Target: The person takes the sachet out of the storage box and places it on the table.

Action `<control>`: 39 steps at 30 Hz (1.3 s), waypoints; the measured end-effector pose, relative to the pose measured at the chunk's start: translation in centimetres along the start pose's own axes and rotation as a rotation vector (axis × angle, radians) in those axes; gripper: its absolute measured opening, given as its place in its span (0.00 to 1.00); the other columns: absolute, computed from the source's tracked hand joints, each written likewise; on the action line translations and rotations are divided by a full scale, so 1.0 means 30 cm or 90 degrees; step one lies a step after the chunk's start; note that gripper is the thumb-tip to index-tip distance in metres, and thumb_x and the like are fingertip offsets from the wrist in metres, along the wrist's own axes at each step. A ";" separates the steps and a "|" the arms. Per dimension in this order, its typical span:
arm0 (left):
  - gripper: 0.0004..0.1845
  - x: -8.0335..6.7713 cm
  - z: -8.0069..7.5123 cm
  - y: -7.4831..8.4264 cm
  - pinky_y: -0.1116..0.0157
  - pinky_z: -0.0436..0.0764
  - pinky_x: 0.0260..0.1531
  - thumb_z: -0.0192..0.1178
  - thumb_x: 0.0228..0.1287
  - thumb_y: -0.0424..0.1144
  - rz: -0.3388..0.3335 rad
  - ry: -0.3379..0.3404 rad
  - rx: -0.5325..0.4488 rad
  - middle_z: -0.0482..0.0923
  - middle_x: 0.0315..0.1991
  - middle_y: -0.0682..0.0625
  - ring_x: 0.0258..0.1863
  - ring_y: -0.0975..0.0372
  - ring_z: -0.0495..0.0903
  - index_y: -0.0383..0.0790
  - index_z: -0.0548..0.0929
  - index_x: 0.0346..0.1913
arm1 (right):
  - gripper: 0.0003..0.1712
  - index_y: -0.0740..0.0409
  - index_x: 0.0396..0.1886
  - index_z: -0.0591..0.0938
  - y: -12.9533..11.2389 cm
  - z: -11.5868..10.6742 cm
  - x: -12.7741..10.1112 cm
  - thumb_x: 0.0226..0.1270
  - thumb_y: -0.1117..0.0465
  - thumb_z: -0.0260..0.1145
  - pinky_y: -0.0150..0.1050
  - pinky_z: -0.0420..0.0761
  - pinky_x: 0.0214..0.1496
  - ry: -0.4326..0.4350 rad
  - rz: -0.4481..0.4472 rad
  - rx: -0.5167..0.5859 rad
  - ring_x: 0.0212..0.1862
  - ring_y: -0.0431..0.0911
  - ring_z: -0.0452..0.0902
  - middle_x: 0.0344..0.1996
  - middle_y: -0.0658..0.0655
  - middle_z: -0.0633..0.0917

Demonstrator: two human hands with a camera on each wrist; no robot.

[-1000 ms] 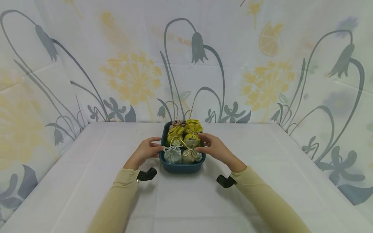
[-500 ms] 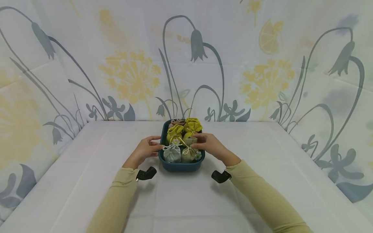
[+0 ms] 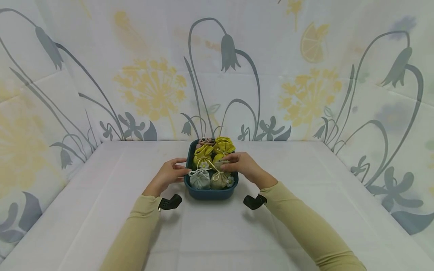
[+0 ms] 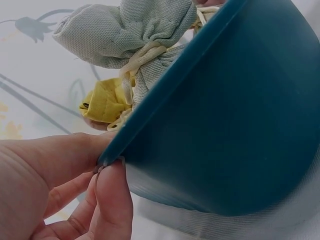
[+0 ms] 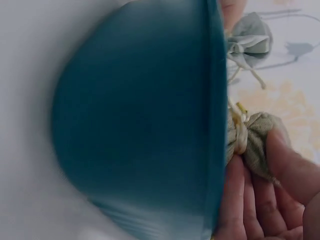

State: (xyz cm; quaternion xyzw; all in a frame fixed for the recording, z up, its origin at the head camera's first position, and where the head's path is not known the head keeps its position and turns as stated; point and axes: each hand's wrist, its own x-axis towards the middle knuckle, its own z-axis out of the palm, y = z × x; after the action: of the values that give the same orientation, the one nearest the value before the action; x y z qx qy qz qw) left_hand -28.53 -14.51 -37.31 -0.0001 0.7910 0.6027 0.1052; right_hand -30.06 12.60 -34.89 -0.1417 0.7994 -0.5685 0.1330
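A dark blue tub (image 3: 211,195) holds several small drawstring pouches. On its left side my left hand (image 3: 165,177) pinches the rim (image 4: 165,90) between thumb and fingers. My right hand (image 3: 248,166) reaches over the tub's right side. Its thumb and fingers grip the gathered top of the khaki pouch (image 5: 260,137), the front right one, tied with a cream cord and bearing a small white flower (image 3: 229,181). Beside it sits a pale grey pouch (image 3: 199,180). Behind are a yellow pouch (image 3: 203,153) on the left and another yellow pouch (image 3: 223,145) on the right.
A dusty pink pouch (image 3: 207,142) lies at the tub's far left corner. The tub stands on a white-covered table (image 3: 213,233), toward the back, before a flower-printed cloth (image 3: 156,90). Black wrist devices, such as the left one (image 3: 170,202), jut inward from both sleeves.
My right hand has moved left and inward from the tub's right rim to the khaki pouch and now grips its top. My left hand has stayed at the left rim.
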 end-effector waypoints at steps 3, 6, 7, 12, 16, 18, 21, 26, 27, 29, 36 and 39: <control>0.30 0.001 0.001 0.001 0.64 0.80 0.36 0.60 0.63 0.34 0.004 -0.001 0.004 0.72 0.48 0.39 0.39 0.58 0.78 0.36 0.64 0.67 | 0.18 0.69 0.49 0.78 -0.001 -0.001 0.001 0.59 0.67 0.67 0.49 0.76 0.49 0.001 -0.006 0.027 0.40 0.45 0.80 0.42 0.59 0.83; 0.30 0.003 0.001 0.001 0.65 0.80 0.35 0.61 0.63 0.34 0.001 0.002 0.005 0.72 0.48 0.39 0.39 0.58 0.78 0.36 0.65 0.67 | 0.17 0.71 0.48 0.78 -0.003 -0.002 0.004 0.60 0.68 0.66 0.45 0.79 0.45 0.000 -0.011 0.034 0.36 0.43 0.80 0.39 0.57 0.83; 0.30 0.003 0.002 0.001 0.65 0.80 0.35 0.61 0.62 0.34 -0.001 0.003 0.005 0.72 0.48 0.39 0.39 0.58 0.78 0.37 0.65 0.67 | 0.17 0.71 0.48 0.78 -0.006 -0.002 0.006 0.60 0.68 0.66 0.43 0.79 0.45 -0.001 -0.011 0.034 0.35 0.43 0.81 0.38 0.57 0.83; 0.30 0.003 0.001 -0.003 0.65 0.80 0.36 0.60 0.63 0.34 -0.004 0.005 0.008 0.72 0.49 0.38 0.40 0.58 0.78 0.37 0.65 0.67 | 0.19 0.72 0.51 0.76 -0.028 -0.001 0.016 0.62 0.68 0.64 0.43 0.79 0.46 0.005 -0.005 0.029 0.35 0.44 0.81 0.41 0.59 0.82; 0.30 0.002 0.002 -0.004 0.65 0.80 0.36 0.60 0.63 0.34 -0.006 0.003 0.006 0.72 0.49 0.39 0.40 0.58 0.78 0.37 0.65 0.67 | 0.19 0.71 0.52 0.76 -0.053 -0.003 0.023 0.63 0.67 0.64 0.44 0.77 0.49 0.018 -0.004 0.027 0.38 0.46 0.81 0.42 0.60 0.81; 0.30 0.001 0.003 -0.002 0.65 0.80 0.36 0.60 0.63 0.34 -0.005 0.001 0.006 0.72 0.49 0.39 0.40 0.58 0.78 0.36 0.65 0.67 | 0.19 0.71 0.52 0.76 -0.063 -0.005 0.028 0.63 0.67 0.63 0.44 0.77 0.50 0.025 -0.002 0.032 0.39 0.47 0.80 0.41 0.60 0.81; 0.30 -0.001 0.003 0.001 0.65 0.80 0.36 0.61 0.63 0.34 -0.003 0.002 0.004 0.72 0.49 0.39 0.39 0.58 0.78 0.36 0.64 0.67 | 0.18 0.70 0.52 0.76 -0.081 -0.013 0.036 0.64 0.66 0.63 0.44 0.75 0.52 0.033 0.006 0.039 0.41 0.49 0.80 0.40 0.58 0.81; 0.30 0.002 0.004 0.006 0.64 0.80 0.36 0.61 0.62 0.34 -0.006 0.003 0.005 0.71 0.51 0.38 0.39 0.58 0.78 0.36 0.65 0.67 | 0.16 0.71 0.51 0.74 -0.107 -0.033 0.042 0.65 0.67 0.61 0.43 0.75 0.53 0.047 0.013 0.074 0.42 0.48 0.78 0.40 0.57 0.79; 0.30 0.003 0.003 0.005 0.64 0.80 0.36 0.61 0.63 0.34 -0.008 0.003 0.007 0.71 0.51 0.37 0.39 0.58 0.78 0.37 0.64 0.67 | 0.16 0.71 0.51 0.74 -0.111 -0.037 0.043 0.66 0.68 0.60 0.43 0.75 0.53 0.048 0.011 0.082 0.42 0.47 0.78 0.40 0.57 0.78; 0.30 0.005 0.003 0.006 0.64 0.80 0.37 0.61 0.63 0.34 -0.013 0.006 0.009 0.71 0.51 0.38 0.39 0.58 0.78 0.37 0.65 0.67 | 0.16 0.72 0.51 0.74 -0.121 -0.045 0.046 0.66 0.68 0.60 0.42 0.75 0.52 0.051 0.012 0.093 0.41 0.46 0.78 0.40 0.57 0.78; 0.30 0.009 0.004 0.003 0.64 0.80 0.36 0.61 0.62 0.33 -0.019 0.013 0.012 0.71 0.52 0.37 0.39 0.58 0.78 0.37 0.65 0.66 | 0.17 0.72 0.54 0.72 -0.143 -0.078 0.042 0.67 0.69 0.59 0.42 0.74 0.54 0.067 0.005 0.102 0.41 0.44 0.77 0.42 0.59 0.77; 0.29 0.006 0.004 0.004 0.64 0.80 0.36 0.61 0.62 0.34 -0.020 0.015 0.013 0.71 0.53 0.37 0.39 0.57 0.78 0.38 0.66 0.66 | 0.18 0.73 0.55 0.71 -0.149 -0.098 0.034 0.67 0.70 0.57 0.43 0.74 0.54 0.071 -0.007 0.108 0.42 0.44 0.77 0.44 0.61 0.76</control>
State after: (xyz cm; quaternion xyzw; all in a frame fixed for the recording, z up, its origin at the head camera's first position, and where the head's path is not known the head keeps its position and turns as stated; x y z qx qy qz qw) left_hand -28.72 -14.34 -37.26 -0.0184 0.7984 0.5926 0.1054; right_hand -31.77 13.36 -29.78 -0.1024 0.7536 -0.6421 0.0969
